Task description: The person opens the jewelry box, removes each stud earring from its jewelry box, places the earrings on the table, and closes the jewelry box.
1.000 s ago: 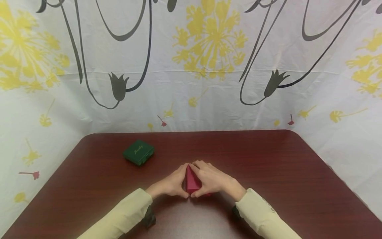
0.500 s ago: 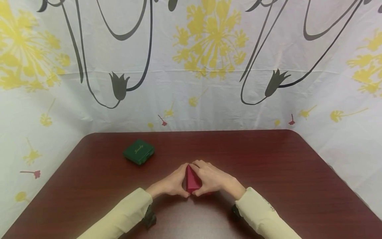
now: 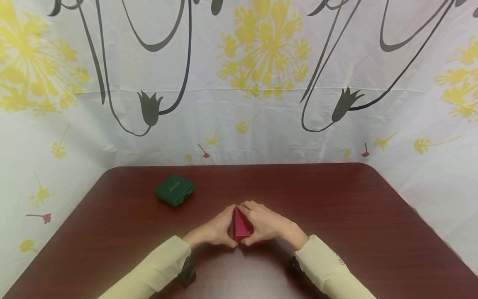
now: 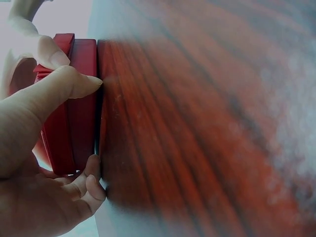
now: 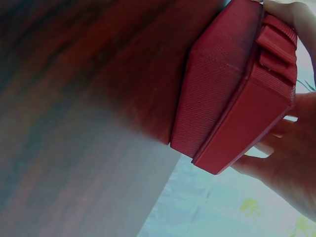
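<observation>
In the head view, the left hand and the right hand are meeting around a red box, which is sitting on the near middle of the dark red bench. Both grips are clamping on it from opposite sides, thumbs nearest the wearer and fingers curving round the far side. A green box with gold lettering is lying farther back, towards the left. Pale sleeves are covering the forearms, and a white sheet printed with flowers is hanging behind the bench.

In the left wrist view, the left thumb is pressing the near side of the red box while the other fingers are bending round its end. The right thumb is touching the box just beside it.

In the right wrist view, the right thumb is holding one edge, the fingers are partly hiding behind the box, and a raised strip is showing on its upper part.
</observation>
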Tool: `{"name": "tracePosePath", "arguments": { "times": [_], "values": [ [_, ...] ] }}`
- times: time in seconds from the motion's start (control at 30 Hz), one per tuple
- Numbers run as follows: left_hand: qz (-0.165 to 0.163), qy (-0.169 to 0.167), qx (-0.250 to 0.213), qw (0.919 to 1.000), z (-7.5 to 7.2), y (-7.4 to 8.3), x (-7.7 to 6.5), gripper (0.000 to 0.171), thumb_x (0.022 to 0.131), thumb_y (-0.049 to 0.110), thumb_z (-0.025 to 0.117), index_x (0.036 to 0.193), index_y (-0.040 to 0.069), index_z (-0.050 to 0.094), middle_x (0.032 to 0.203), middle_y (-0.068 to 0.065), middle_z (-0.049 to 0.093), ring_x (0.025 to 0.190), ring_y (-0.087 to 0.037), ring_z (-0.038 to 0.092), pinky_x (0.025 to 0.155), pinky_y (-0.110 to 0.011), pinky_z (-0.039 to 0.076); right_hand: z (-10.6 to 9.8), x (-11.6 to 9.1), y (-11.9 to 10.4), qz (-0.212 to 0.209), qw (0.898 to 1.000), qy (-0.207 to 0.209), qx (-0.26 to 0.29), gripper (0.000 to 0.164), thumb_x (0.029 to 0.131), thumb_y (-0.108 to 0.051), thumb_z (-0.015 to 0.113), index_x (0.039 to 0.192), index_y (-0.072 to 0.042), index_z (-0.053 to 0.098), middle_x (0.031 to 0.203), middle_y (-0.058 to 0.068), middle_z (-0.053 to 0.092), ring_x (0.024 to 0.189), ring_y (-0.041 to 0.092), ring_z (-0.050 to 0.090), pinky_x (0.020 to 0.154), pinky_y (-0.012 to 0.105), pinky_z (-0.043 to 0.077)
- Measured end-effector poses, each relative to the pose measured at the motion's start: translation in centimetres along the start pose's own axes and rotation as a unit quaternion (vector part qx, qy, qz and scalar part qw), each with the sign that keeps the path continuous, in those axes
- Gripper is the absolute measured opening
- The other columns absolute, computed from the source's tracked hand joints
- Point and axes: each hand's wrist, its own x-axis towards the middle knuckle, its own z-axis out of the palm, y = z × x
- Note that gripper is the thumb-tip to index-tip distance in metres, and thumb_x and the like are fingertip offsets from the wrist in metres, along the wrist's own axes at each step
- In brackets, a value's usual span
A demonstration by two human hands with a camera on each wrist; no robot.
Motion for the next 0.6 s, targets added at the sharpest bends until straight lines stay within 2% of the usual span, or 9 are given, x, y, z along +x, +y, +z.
{"name": "tracePosePath", "arguments": {
  "times": [0.6],
  "values": [
    [-0.003,0.003,-0.009,0.9999,0.04,-0.06,0.03,0.090,0.055,0.012,0.081,0.126,-0.004,0.028,0.119,-0.015,0.041,0.109,-0.024,0.042,0.094,-0.038,0.036,-0.10,-0.31,0.05,-0.010,1.000,0.020,-0.019,0.083,0.060,-0.046,0.074,0.121,0.003,0.048,0.111,0.009,0.050,0.098,0.018,0.048,0.085,0.033,0.043]
  ]
}}
